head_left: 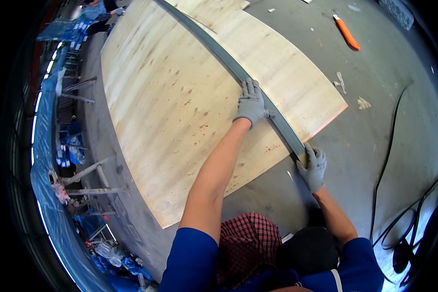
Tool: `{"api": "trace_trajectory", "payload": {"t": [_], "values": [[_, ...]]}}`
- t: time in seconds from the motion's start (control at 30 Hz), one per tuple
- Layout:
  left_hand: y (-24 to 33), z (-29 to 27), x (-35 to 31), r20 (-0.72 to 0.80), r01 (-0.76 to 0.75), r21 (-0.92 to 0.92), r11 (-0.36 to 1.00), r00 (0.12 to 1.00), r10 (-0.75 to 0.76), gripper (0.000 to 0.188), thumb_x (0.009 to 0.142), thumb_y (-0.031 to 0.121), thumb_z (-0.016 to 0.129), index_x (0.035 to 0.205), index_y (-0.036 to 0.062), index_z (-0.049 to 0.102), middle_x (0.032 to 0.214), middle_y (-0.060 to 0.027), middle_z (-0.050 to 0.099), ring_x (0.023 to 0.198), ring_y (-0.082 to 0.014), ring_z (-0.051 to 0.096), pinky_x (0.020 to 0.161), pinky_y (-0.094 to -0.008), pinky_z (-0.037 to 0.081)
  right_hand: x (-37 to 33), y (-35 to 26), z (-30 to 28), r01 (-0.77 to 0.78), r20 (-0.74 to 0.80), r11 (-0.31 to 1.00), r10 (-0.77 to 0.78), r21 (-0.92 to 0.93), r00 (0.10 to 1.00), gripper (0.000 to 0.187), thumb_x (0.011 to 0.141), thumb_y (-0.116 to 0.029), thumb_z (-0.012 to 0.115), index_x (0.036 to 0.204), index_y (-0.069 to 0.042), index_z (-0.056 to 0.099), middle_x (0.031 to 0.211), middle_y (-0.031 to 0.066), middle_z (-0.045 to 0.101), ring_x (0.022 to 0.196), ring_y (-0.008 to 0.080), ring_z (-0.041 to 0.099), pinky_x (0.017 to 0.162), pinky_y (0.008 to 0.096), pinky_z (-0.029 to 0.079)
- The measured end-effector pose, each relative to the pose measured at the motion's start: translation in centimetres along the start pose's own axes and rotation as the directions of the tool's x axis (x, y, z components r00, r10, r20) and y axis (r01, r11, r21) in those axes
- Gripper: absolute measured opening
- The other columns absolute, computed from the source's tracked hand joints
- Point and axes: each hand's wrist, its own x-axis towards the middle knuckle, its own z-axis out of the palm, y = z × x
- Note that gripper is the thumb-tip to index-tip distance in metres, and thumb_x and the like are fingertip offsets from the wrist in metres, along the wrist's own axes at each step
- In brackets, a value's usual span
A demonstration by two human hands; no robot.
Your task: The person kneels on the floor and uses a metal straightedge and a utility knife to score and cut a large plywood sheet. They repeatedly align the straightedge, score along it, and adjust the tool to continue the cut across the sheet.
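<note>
A long grey metal bar [227,61] lies across a large pale plywood sheet [165,97], running from the far edge to the near edge. My left hand [251,104], in a grey glove, rests on the bar partway along, its fingers stretched out flat. At the bar's near end, my gloved right hand [315,168] curls round the tip, where a yellowish patch shows by the thumb. To the right of the bar, plywood continues as a narrower part [297,82]; whether it is a separate piece, I cannot tell.
An orange-handled cutting tool [346,33] lies on the grey floor at the far right. Black cables [389,141] trail along the right. Wood scraps [363,103] are scattered there. Metal stands [90,170] and blue sheeting [46,160] line the left. Another person [100,12] is at the far left.
</note>
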Motion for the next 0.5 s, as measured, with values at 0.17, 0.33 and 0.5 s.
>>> {"api": "trace_trajectory", "payload": {"t": [0.17,0.33,0.5], "values": [[-0.4,2.9,-2.3,-0.025,0.147,-0.298,0.943,0.986,-0.162,0.126,0.072,0.069,0.07,0.153,-0.0036,0.005,0.159,-0.0284,0.005,0.148,-0.0429,0.008,0.119,-0.0489,0.019,0.3,-0.7,-0.1,0.025,0.008,1.0,-0.025,0.0,1.0,0.071,0.067,-0.017,0.077,0.133,-0.011,0.052,0.112,0.012,0.053,0.104,0.0318,0.05,0.09,0.0436,0.04],[1.4,7.1,-7.2,-0.156,0.087,-0.251,0.964,0.979,-0.129,0.113,0.083,0.068,0.058,0.153,-0.005,0.007,0.16,-0.0268,0.004,0.149,-0.0407,0.005,0.12,-0.0467,0.012,0.7,-1.0,-0.8,0.021,0.074,0.998,-0.017,-0.052,0.997,0.069,0.069,-0.013,0.076,0.133,-0.01,0.049,0.113,0.0142,0.052,0.103,0.0353,0.053,0.088,0.0453,0.043],[2.0,6.7,-10.5,-0.042,0.049,-0.275,0.96,0.997,-0.063,0.115,0.082,0.071,0.057,0.153,-0.0048,0.007,0.16,-0.0257,0.003,0.149,-0.0398,0.002,0.121,-0.046,0.007,2.1,-1.0,-4.3,-0.059,0.143,0.984,0.035,0.168,0.989,0.061,0.075,-0.009,0.073,0.131,-0.008,0.047,0.114,0.0185,0.052,0.101,0.0395,0.056,0.082,0.0453,0.05]]}}
